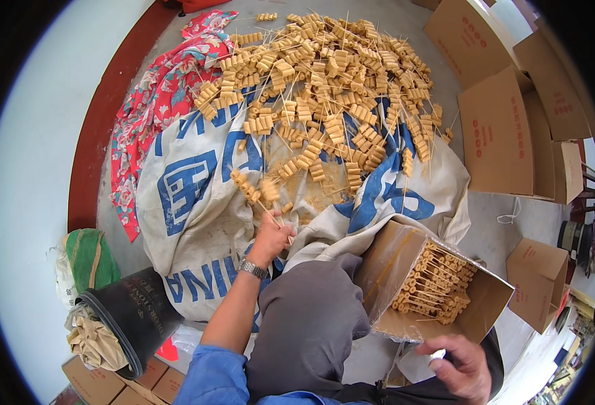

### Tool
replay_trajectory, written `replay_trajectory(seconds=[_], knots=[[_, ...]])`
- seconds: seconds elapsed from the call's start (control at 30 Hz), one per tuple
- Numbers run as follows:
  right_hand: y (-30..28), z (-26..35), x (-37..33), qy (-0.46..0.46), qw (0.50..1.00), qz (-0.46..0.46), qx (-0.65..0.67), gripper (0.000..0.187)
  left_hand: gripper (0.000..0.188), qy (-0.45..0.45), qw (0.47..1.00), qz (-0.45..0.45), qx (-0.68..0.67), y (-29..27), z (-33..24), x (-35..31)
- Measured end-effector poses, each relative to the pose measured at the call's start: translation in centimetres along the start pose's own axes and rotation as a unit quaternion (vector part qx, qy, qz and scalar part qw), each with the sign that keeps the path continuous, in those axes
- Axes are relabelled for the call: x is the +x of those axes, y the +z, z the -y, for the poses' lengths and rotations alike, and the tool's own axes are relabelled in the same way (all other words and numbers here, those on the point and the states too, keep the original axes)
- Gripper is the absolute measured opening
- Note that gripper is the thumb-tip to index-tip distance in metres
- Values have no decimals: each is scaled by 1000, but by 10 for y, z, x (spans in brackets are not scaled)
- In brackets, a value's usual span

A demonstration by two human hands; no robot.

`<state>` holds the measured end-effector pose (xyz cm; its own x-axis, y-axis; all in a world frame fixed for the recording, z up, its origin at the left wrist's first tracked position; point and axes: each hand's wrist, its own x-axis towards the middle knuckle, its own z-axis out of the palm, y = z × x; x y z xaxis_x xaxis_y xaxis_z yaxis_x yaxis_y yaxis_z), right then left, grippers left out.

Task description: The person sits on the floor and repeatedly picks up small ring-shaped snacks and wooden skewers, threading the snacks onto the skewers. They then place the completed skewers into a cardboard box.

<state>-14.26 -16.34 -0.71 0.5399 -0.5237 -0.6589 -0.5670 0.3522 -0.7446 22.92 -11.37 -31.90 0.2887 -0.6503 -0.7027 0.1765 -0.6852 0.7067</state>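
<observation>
My left hand (272, 237), with a metal watch at the wrist, is closed round the thin sticks of what look like two skewers (245, 187) of tan, ridged rolled pieces. Their loaded ends point away from me, towards a large heap of similar skewers (331, 74) on a white woven sheet (210, 229) with blue lettering. My right hand (463, 368) is over the near side of an open cardboard box (395, 270) lined with clear plastic. Its fingers are bent, with the thumb apart, and nothing shows in its grasp. Inside the box, skewers (436, 283) lie in neat rows.
At left, a black bucket (139, 317) holds crumpled brown material, beside a green sack (91, 260). Red floral cloth (166, 88) edges the heap. Open cartons (500, 135) stand at right, with a smaller carton (537, 280) nearer. More cartons (91, 378) are at lower left.
</observation>
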Motion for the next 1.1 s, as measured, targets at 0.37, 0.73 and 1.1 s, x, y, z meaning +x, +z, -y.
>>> replay_trajectory(seconds=[0.37,0.73,1.1], knots=[[-7,79,159,-105,982,-154,19,48,25,212,933,292,14,69,-202,-78],[-3,45,201,-75,964,-144,211,38,27,198,827,509,130,89,-183,-46],[-28,39,145,-53,949,-183,251,35,33,229,865,-166,414,-13,1,128]])
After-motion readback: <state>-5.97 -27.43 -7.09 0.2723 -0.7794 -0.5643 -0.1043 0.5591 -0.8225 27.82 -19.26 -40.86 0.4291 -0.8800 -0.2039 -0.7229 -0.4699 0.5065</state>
